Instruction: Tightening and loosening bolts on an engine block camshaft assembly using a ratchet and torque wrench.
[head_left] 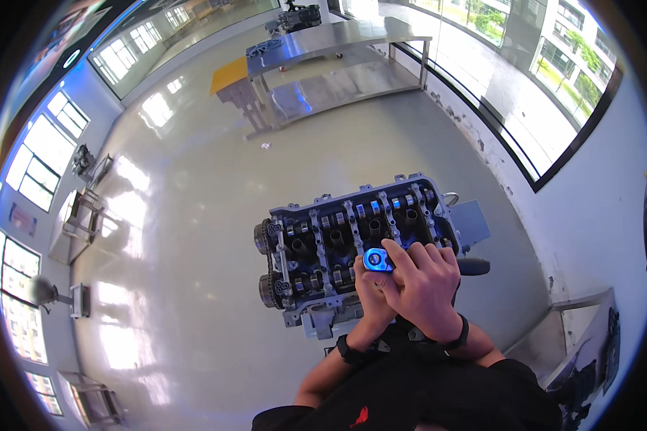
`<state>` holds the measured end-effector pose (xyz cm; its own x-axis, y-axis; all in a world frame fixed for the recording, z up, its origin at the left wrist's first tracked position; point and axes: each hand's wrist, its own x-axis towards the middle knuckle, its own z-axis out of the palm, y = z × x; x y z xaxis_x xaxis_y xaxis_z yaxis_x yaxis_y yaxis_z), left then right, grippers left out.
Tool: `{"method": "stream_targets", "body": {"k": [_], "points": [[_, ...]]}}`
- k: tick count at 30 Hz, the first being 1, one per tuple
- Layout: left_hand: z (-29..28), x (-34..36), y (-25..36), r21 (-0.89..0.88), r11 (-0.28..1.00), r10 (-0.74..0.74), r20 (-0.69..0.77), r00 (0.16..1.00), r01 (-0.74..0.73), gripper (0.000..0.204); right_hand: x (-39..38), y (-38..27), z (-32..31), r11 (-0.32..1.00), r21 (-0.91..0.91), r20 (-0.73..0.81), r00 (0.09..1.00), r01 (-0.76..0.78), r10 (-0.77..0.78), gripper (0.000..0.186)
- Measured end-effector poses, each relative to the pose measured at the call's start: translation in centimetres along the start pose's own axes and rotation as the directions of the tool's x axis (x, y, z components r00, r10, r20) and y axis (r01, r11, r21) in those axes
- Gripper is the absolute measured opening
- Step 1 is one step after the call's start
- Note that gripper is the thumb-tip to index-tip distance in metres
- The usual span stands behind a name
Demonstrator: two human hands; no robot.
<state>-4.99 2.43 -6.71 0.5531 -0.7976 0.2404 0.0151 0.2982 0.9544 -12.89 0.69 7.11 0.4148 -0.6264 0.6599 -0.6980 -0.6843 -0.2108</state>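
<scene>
Held over the engine's cylinder head is a ratchet wrench, its round shiny head facing up. My right hand is closed over the wrench from above, fingers bent around it. A black handle end sticks out past its far right side. Lower down, my left hand is closed around the underside of the ratchet head; what its fingers grip there is mostly hidden. Two rows of camshaft lobes and several round tubes show on the cylinder head. At its left end sit two sprockets with a chain.
A grey flat plate projects beyond the engine's right end. Farther off stands a steel workbench with a yellow-topped piece beside it. Windows line the right wall, and a metal stand is at lower right.
</scene>
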Motion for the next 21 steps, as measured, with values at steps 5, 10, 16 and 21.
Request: {"method": "stream_targets", "body": {"k": [5, 10, 16, 21], "points": [[1.0, 0.8, 4.4, -0.326, 0.932, -0.174, -0.022, 0.985, 0.157, 0.025, -1.0, 0.4, -0.1, 0.998, -0.06, 0.049, 0.998, 0.034, -0.031, 0.052], [-0.8, 2.3, 5.0, 0.044, 0.999, -0.014, 0.107, 0.994, 0.009, 0.013, -1.8, 0.7, 0.6, 0.997, -0.004, 0.01, 0.997, 0.081, -0.081, 0.045], [-3.3, 3.5, 5.6, 0.06, 0.998, -0.027, 0.483, 0.875, -0.002, 0.016, 3.0, 5.9, 0.9, 0.871, 0.265, 0.006, 0.903, 0.414, -0.43, 0.046], [-2.7, 3.2, 5.4, 0.109, 0.992, -0.095, 0.38, 0.92, 0.057, 0.027, 1.9, 6.2, -0.3, 0.956, 0.123, 0.078, 0.958, 0.267, -0.277, 0.047]]}}
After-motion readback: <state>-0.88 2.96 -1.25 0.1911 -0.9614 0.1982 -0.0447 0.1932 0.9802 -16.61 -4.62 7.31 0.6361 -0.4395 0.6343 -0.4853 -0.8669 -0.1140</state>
